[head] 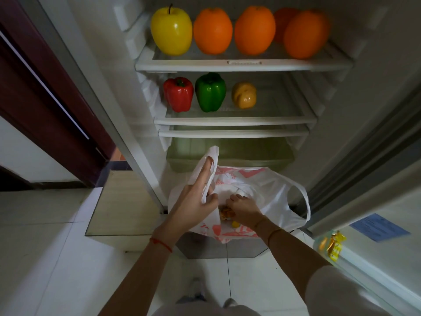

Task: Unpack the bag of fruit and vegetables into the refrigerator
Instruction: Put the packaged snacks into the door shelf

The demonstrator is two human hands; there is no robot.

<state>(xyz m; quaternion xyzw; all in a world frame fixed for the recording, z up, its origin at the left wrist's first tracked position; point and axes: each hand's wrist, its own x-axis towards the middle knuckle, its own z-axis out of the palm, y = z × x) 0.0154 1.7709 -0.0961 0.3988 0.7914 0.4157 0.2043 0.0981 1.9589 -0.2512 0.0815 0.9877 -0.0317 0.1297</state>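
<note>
A white plastic bag [271, 192] with red print sits at the foot of the open refrigerator. My left hand [196, 199] holds up its left handle, thumb pinching the plastic. My right hand [243, 209] is inside the bag's mouth, fingers closed on an orange-yellow item [225, 213] that is mostly hidden. A small yellow piece [235, 224] shows beneath my wrist. The upper shelf [243, 65] carries a yellow apple [171, 30] and several oranges [213, 30]. On the middle shelf [234, 120] stand a red pepper [178, 94], a green pepper [210, 92] and a potato [244, 95].
A clear crisper drawer [230, 156] sits under the lowest shelf. The open fridge door [376, 224] stands at right with a yellow packet [335, 245] in its rack. A dark red door [45, 99] is at left. White floor tiles lie below, and my shoes are in view.
</note>
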